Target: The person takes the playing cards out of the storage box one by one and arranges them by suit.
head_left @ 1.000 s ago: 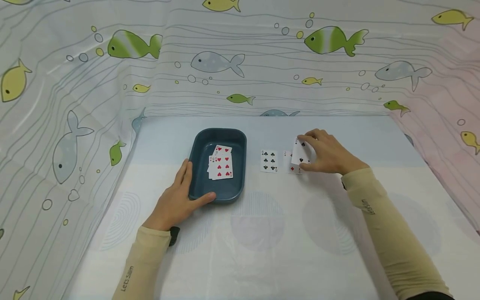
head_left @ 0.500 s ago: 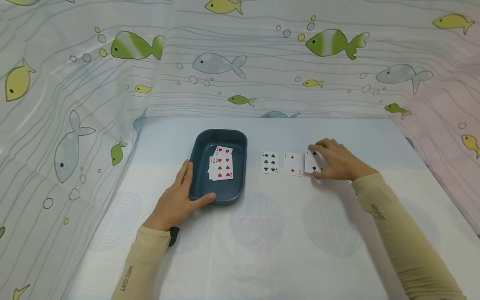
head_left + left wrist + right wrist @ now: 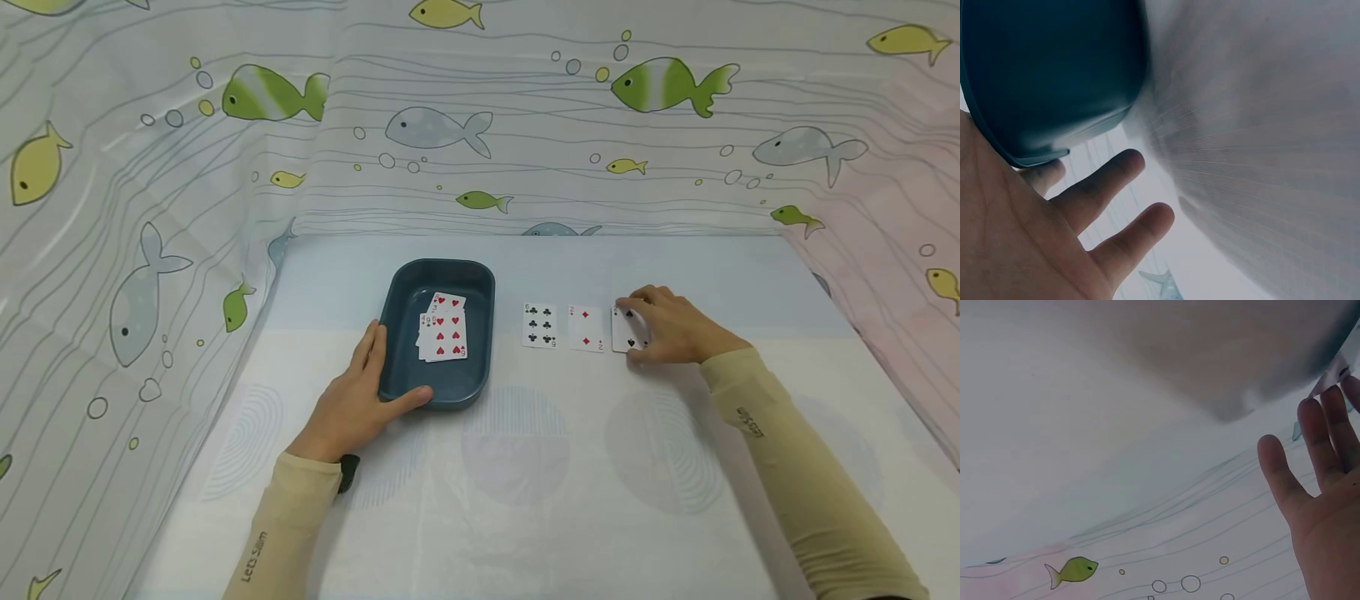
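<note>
A dark blue tray (image 3: pixel 435 396) stands left of centre, with several playing cards (image 3: pixel 447 337) overlapping inside; a six of hearts lies on top. My left hand (image 3: pixel 348 408) rests against its near left corner, thumb along the front rim and straight fingers at the left side. To the right, my right hand (image 3: pixel 671 325) pinches a two of spades (image 3: pixel 624 332) by its far and near edges, at table level; its right part is hidden by the hand. A two of diamonds (image 3: pixel 585 328) and a six of clubs (image 3: pixel 539 325) lie face up in line beside it.
The table has a pale cover (image 3: pixel 510 517) with printed circles. Behind and at both sides hangs a fish-patterned curtain (image 3: pixel 540 192). Narrow gaps separate the laid cards, and a wider one lies between the tray and the six of clubs.
My right hand has carried the two of spades rightward off the two of diamonds and lowered it beside that card. My left hand and the tray have stayed put.
</note>
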`<state>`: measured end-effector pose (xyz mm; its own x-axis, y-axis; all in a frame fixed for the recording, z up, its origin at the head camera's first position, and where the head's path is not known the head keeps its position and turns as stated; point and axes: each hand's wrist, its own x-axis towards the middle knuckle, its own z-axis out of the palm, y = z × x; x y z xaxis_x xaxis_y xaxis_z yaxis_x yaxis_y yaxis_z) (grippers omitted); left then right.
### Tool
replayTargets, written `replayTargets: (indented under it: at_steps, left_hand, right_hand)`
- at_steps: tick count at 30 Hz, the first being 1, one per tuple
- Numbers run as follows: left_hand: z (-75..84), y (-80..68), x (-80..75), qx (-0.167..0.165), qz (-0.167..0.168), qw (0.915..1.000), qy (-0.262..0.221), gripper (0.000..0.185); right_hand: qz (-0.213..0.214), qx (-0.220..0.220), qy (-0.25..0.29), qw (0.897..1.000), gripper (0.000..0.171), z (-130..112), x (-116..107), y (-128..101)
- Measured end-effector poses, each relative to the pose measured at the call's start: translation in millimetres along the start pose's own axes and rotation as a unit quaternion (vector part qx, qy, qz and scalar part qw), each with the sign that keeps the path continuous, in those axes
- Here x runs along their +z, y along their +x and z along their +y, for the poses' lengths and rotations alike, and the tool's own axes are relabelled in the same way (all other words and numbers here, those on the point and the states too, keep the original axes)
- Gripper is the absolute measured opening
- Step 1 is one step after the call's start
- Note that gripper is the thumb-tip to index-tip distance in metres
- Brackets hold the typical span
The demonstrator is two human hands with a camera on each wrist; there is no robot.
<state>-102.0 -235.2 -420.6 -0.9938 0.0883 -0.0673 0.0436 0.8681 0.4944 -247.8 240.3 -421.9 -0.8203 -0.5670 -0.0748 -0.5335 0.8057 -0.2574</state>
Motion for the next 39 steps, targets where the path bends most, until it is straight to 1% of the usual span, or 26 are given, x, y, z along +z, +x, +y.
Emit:
replayTargets:
  at_steps: [7,12,17,25,31,39]
  left_hand:
    - [0.0,0.3,0.4,0.001,0.000,1.0000,0.002,0.122]
    - [0.5,-0.1,0.2,0.001,-0.001,1.0000,0.003,0.122]
    - [1.1,0.0,0.4,-0.001,-0.001,1.0000,0.003,0.123]
    - [-0.1,0.2,0.7,0.002,0.002,1.0000,0.002,0.123]
    - [-0.2,0.6,1.4,0.005,0.005,1.0000,0.001,0.123]
    - [-0.7,0.5,1.1,0.006,0.002,1.0000,0.001,0.122]
  right_hand:
    - [-0.016,0.008,0.003,1.000,0.079,0.9,4.0,-0.9]
    - [-0.025,0.022,0.010,0.999,0.081,1.3,6.1,-1.6]
    - [-0.024,0.030,0.009,0.999,0.083,2.0,8.1,-2.1]
    - [-0.018,0.024,-0.002,1.000,0.083,0.7,8.4,-2.9]
    - [-0.002,0.021,0.010,1.000,0.077,-0.2,10.9,-3.4]
    - [0.059,0.007,0.054,0.997,0.072,-9.6,13.2,0.8]
